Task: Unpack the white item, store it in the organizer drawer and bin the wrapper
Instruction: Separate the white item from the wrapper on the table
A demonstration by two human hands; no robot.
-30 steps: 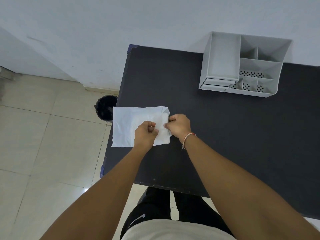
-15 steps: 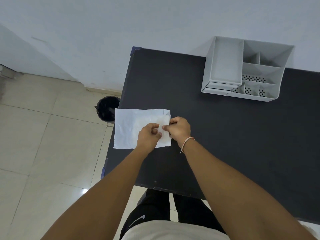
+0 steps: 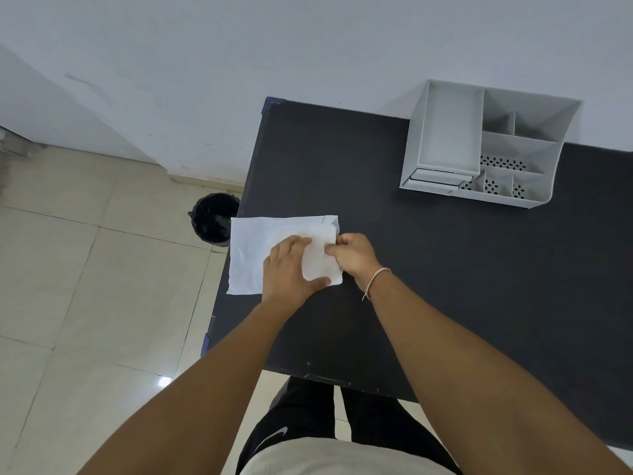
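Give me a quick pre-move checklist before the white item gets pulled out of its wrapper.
1. Wrapper lies flat on the table, overhanging its left edge: ok.
2. Left hand presses the packet down: ok.
3. Right hand pinches the packet's right end: ok.
4. Wrapper already open: cannot tell.
5. Organizer within view at the table's far side, drawer appears shut: not ok for storing yet.
6. Bin on the floor beside the table's left edge, open-topped: ok.
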